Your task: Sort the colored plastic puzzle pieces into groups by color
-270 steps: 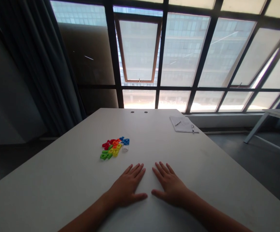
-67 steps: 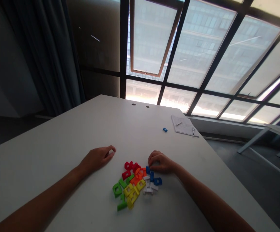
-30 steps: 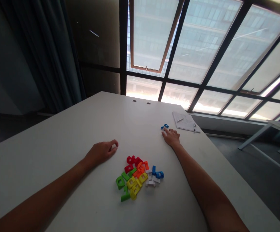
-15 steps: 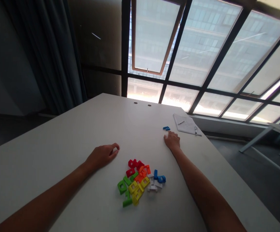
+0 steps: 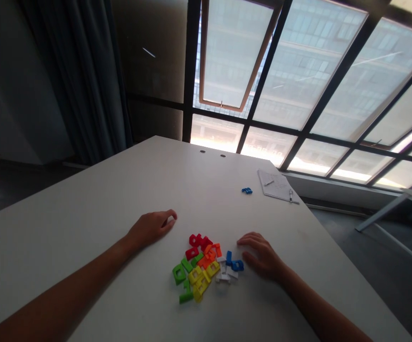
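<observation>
Small plastic pieces lie in a loose heap: red pieces (image 5: 193, 252), orange pieces (image 5: 206, 261), green pieces (image 5: 179, 274), yellow pieces (image 5: 201, 285), white pieces (image 5: 223, 277) and blue pieces (image 5: 238, 265). Several have square or round holes. My right hand (image 5: 263, 254) is just right of the blue ones, fingers stretched toward the left, holding nothing that I can see. Up and left of the heap, my left hand (image 5: 152, 226) rests on the table, its index finger and thumb curled almost together around a bare gap. Farther off lies a group of blue pieces (image 5: 247, 190).
The white table (image 5: 120, 190) carries a paper pad (image 5: 277, 185) with a pen (image 5: 291, 195) on its right edge. Two round holes sit near the far edge. Windows stand beyond, a dark curtain (image 5: 81, 85) hangs left, and another table (image 5: 384, 209) stands at right.
My right hand has drawn back from beside the far blue pieces to the right side of the heap. The left hand stays in place; the view has shifted slightly.
</observation>
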A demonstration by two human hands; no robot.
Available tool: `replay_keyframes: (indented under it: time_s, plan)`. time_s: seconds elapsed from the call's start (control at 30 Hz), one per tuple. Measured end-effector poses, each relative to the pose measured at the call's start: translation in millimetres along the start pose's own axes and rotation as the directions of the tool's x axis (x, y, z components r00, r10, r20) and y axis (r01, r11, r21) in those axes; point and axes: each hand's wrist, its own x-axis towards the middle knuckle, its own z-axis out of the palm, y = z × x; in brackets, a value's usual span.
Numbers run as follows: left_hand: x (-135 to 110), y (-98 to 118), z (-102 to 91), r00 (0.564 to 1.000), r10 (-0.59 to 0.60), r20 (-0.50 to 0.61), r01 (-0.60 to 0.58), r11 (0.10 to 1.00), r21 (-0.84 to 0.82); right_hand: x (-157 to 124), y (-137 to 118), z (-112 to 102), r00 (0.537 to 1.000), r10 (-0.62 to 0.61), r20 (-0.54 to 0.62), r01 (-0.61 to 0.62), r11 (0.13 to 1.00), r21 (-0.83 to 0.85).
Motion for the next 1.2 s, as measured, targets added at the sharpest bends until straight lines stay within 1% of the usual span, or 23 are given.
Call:
replay_keyframes:
  time_s: [0.07, 0.1, 0.27, 0.47, 0.57, 0.63, 0.7, 0.83, 0.9, 0.97, 1.03, 1.2]
  plan:
    - [0, 0, -0.2, 1.000, -0.001, 0.001, 0.001, 1.000, 0.008, 0, -7, -3, 0.992, -0.117, 0.042, 0.114, 0.991, 0.065]
    - [0, 1, -0.6, 1.000, 0.000, 0.004, 0.000, 1.000, 0.009, 2, -9, -4, 0.988, -0.146, 0.049, 0.143, 0.988, 0.063]
    - [0, 2, -1.1, 1.000, -0.006, 0.001, 0.006, 1.000, 0.016, 5, -9, -4, 0.988, -0.156, -0.007, 0.156, 0.988, 0.001]
    - [0, -1, 0.9, 1.000, -0.002, -0.008, 0.002, 1.000, 0.005, 3, -22, 0, 0.962, -0.273, -0.020, 0.274, 0.961, 0.031]
    - [0, -2, 1.4, 1.000, 0.003, -0.017, -0.003, 1.000, -0.001, 8, -26, 7, 0.958, -0.285, -0.036, 0.286, 0.958, 0.034]
    - [0, -2, 1.5, 1.000, 0.005, -0.019, -0.006, 1.000, -0.003, 10, -24, 10, 0.963, -0.261, -0.068, 0.263, 0.964, 0.023]
    - [0, -3, 1.7, 1.000, 0.004, -0.019, -0.005, 1.000, -0.004, 12, -21, 11, 0.973, -0.210, -0.095, 0.213, 0.977, 0.018]
    - [0, -3, 2.1, 1.000, 0.008, -0.013, -0.008, 1.000, -0.007, 13, -13, 13, 0.992, -0.030, -0.124, 0.029, 1.000, -0.006]
    - [0, -3, 2.3, 1.000, 0.013, -0.011, -0.013, 1.000, -0.006, 13, -8, 15, 0.984, 0.061, -0.168, -0.069, 0.997, -0.044]
    - [1, -2, 2.1, 1.000, 0.007, -0.015, -0.007, 1.000, 0.000, 14, -3, 17, 0.967, 0.126, -0.221, -0.147, 0.986, -0.081]
    - [1, -1, 1.7, 1.000, -0.001, -0.016, 0.001, 1.000, 0.005, 13, 4, 18, 0.953, 0.152, -0.263, -0.191, 0.972, -0.133]
    - [0, -1, 0.6, 1.000, 0.002, -0.011, -0.002, 1.000, 0.008, 10, 16, 11, 0.950, 0.096, -0.297, -0.197, 0.922, -0.334]
